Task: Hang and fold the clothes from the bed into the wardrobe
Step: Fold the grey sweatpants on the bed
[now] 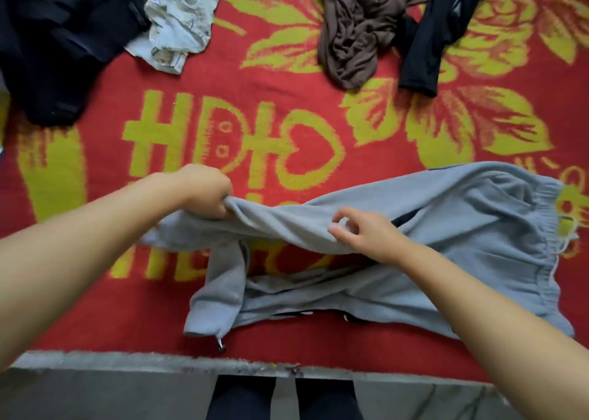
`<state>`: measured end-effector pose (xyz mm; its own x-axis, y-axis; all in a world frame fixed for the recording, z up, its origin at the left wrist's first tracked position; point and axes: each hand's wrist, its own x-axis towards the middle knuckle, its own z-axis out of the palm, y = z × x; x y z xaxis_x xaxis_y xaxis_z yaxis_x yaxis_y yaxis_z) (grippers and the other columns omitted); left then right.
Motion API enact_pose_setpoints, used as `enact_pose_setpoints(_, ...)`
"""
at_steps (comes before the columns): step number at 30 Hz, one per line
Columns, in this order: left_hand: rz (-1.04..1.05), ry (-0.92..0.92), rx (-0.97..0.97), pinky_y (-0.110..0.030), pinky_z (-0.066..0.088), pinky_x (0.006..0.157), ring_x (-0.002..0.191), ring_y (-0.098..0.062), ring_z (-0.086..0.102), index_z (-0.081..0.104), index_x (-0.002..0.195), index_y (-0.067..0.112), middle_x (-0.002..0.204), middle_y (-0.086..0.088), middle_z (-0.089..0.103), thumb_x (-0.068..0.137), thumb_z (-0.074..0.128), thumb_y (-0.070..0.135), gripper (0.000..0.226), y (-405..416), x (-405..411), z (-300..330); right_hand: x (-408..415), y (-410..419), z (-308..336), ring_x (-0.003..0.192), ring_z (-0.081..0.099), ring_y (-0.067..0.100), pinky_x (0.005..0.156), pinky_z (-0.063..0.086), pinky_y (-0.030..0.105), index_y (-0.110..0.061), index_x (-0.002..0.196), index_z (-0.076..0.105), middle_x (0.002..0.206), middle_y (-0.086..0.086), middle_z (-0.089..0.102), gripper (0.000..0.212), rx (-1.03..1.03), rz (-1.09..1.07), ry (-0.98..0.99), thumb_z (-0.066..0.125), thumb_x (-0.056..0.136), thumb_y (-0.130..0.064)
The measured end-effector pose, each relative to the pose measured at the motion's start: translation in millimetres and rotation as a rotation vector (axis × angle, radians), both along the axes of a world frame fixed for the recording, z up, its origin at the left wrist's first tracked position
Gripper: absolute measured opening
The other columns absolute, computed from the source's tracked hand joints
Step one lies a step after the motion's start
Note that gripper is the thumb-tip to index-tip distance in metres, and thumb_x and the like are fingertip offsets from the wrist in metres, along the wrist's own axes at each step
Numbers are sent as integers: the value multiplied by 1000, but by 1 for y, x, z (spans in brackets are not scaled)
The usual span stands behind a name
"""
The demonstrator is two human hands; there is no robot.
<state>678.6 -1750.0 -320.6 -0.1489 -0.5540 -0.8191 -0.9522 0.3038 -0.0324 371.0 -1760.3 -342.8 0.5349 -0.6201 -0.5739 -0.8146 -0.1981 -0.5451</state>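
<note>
Crosswise, grey sweatpants (446,228) lying left-right, waistband right, legs left

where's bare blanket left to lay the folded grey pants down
Bare blanket lies mid-bed, bordered by the white printed garment, the brown garment and the grey pants below. Another patch sits near left, under the left forearm. The far edge is crowded, with the dark pile and black garment.

bare forearms (79,244), seemingly dark trousers (242,397)
</note>
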Motion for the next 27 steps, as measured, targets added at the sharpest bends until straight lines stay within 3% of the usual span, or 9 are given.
enact_pose_setpoints(4,122,-118,198,-24,36,50,56,-14,50,53,64,16,56,6,52,80,56,34,24,18,48,34,14,-27,36,64,44,-1,63,35,19,-26,80,57,70,-16,47,31,321,341,177,61,84,-56)
enact_pose_setpoints(8,484,91,499,-22,46,54,55,-11,59,66,62,16,60,9,65,75,74,38,27,19,89,47,17,-73,70,59,52,2,60,40,20,-18,73,63,64,-15,58,25,592,361,253,68,86,-39)
enact_pose_setpoints(11,625,5,295,-26,50,55,59,-22,63,67,67,9,68,-6,71,76,76,38,32,0,113,21,21,-107,38,74,58,14,65,44,27,-21,85,67,78,-6,63,13,147,-21,123,63,90,-32)
enact_pose_setpoints(13,631,-97,-88,-33,52,69,71,-28,59,64,73,7,83,-16,68,81,72,34,29,-8,125,-12,25,-115,0,97,56,25,82,46,37,-21,107,65,101,5,61,18,-309,-250,92,55,92,-20)
enact_pose_setpoints(17,760,-75,-764,-49,34,99,113,-42,47,55,123,5,122,-28,49,81,65,19,45,1,109,-62,28,-93,-47,115,49,36,96,41,49,-9,118,61,118,17,56,32,-440,-350,82,50,88,-5)
enact_pose_setpoints(20,956,20,-767,-49,26,107,128,-38,37,38,139,10,139,-22,39,83,67,28,66,24,78,-84,23,-38,-66,107,54,39,88,47,50,-8,116,62,111,18,59,33,-396,-176,81,57,83,-5)
enact_pose_setpoints(23,1403,-1,-521,-49,26,109,134,-39,29,26,145,6,146,-23,30,86,65,37,77,66,64,-107,12,20,-75,100,56,36,77,49,45,-12,120,58,112,13,56,44,-304,14,268,68,78,-19)
enact_pose_setpoints(25,1458,-18,-437,-48,34,104,128,-43,37,39,134,-4,138,-29,37,90,61,33,61,89,66,-118,8,39,-79,93,61,35,70,51,44,-13,112,62,110,11,59,55,-316,57,336,82,62,-22)
enact_pose_setpoints(27,1374,147,-555,-41,42,85,109,-44,51,56,111,-9,116,-33,53,96,53,23,35,91,73,-117,11,39,-86,95,64,35,72,51,47,-11,104,65,110,14,62,63,-420,39,407,89,46,-18)
